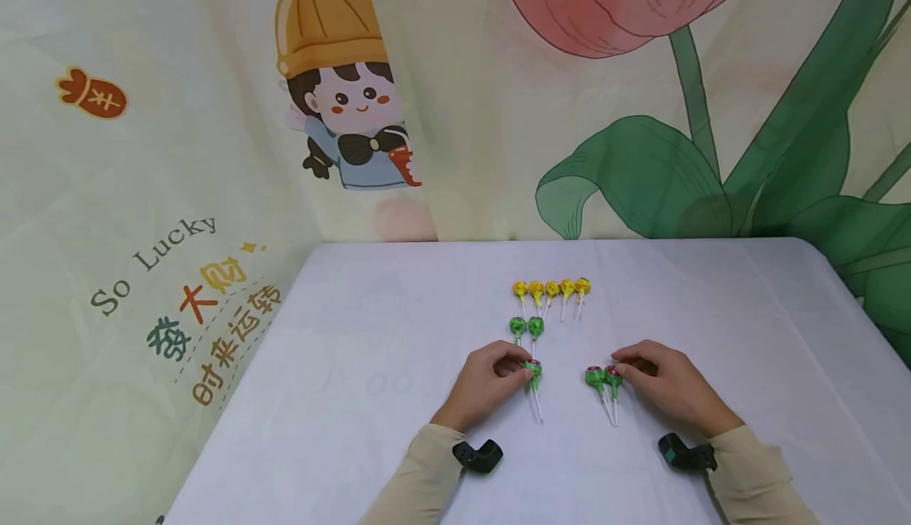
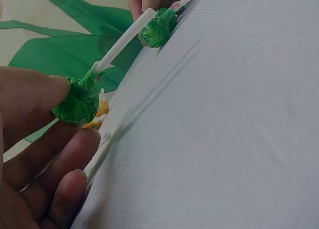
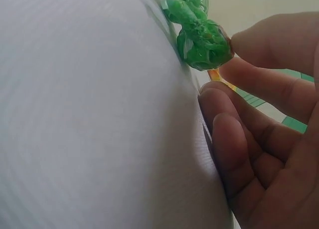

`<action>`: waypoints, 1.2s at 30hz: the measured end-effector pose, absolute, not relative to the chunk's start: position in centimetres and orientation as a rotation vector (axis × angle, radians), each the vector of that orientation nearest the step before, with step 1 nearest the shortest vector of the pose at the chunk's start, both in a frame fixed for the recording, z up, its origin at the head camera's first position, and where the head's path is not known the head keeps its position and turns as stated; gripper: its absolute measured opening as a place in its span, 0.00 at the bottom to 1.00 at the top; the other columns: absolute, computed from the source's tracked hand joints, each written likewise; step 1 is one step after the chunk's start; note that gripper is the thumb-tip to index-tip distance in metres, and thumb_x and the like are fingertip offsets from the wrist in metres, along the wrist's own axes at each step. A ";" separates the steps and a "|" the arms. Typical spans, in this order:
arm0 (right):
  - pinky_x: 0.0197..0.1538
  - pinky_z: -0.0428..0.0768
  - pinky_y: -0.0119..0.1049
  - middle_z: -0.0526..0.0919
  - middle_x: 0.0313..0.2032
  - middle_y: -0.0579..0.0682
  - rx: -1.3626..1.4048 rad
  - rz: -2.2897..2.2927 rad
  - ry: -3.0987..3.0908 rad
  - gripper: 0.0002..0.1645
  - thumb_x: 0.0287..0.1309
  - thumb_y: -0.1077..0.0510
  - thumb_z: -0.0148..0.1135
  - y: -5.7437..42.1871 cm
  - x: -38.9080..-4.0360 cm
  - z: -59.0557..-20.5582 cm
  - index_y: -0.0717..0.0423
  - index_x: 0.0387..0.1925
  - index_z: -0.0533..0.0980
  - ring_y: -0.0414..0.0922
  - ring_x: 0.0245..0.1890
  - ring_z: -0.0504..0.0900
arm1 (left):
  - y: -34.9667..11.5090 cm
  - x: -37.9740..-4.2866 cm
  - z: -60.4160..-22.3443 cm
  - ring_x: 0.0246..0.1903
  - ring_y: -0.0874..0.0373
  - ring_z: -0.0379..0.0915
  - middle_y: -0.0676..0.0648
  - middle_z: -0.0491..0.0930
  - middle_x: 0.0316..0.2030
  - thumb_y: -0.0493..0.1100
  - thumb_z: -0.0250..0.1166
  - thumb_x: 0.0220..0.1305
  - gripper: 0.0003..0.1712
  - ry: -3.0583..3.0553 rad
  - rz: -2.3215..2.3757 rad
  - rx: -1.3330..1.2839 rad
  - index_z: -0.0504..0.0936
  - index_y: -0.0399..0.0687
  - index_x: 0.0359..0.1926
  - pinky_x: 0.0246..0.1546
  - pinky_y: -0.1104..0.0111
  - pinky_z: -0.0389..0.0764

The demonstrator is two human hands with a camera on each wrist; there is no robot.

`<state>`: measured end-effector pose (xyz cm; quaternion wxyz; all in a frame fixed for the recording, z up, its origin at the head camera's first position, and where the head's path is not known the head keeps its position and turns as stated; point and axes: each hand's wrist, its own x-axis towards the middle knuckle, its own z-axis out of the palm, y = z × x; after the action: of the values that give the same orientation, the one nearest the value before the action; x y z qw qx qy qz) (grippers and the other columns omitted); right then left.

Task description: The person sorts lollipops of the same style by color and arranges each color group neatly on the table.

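Note:
My left hand pinches the wrapped head of a green lollipop between thumb and fingers, its white stick pointing toward me in the head view. To the right, my right hand has its thumb and forefinger at the head of another green lollipop, pinching it low over the white cloth. A further green lollipop lies directly left of that one, their sticks almost meeting. Beyond my left hand, two green lollipops lie side by side, one stick partly hidden by the fingers.
Behind the green pair, several yellow lollipops form a row across the white-covered table. A printed curtain hangs along the table's far edge. Each wrist has a black device beside its sleeve.

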<state>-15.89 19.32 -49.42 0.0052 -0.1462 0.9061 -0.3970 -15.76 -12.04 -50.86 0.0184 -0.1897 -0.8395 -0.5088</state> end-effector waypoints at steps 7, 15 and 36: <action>0.44 0.78 0.37 0.82 0.45 0.42 -0.447 -1.193 2.831 0.12 0.67 0.50 0.65 19.1 -15.8 -49.5 0.48 0.49 0.84 0.41 0.41 0.77 | -12.0 -15.8 -51.0 0.36 0.64 0.79 0.59 0.82 0.40 0.44 0.71 0.63 0.10 -2.587 -1.602 -0.520 0.85 0.57 0.45 0.39 0.68 0.81; 0.43 0.78 0.35 0.82 0.45 0.42 -0.453 -1.195 2.834 0.13 0.67 0.52 0.65 19.3 -15.9 -49.7 0.49 0.50 0.83 0.42 0.40 0.77 | -11.8 -16.1 -50.3 0.40 0.61 0.81 0.57 0.83 0.42 0.44 0.70 0.65 0.10 -2.551 -1.771 -0.456 0.85 0.56 0.47 0.43 0.68 0.81; 0.42 0.78 0.34 0.82 0.45 0.41 -0.468 -1.188 2.857 0.13 0.68 0.52 0.64 19.3 -16.1 -50.2 0.50 0.51 0.83 0.41 0.40 0.77 | -11.5 -18.0 -48.4 0.44 0.60 0.79 0.53 0.79 0.46 0.41 0.69 0.66 0.14 -2.526 -1.708 -0.609 0.85 0.46 0.52 0.47 0.67 0.81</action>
<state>-16.11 19.32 -50.17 0.0063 -0.1497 0.9130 -0.3795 -18.01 -11.47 -48.41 0.0162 -0.1959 -0.8122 -0.5493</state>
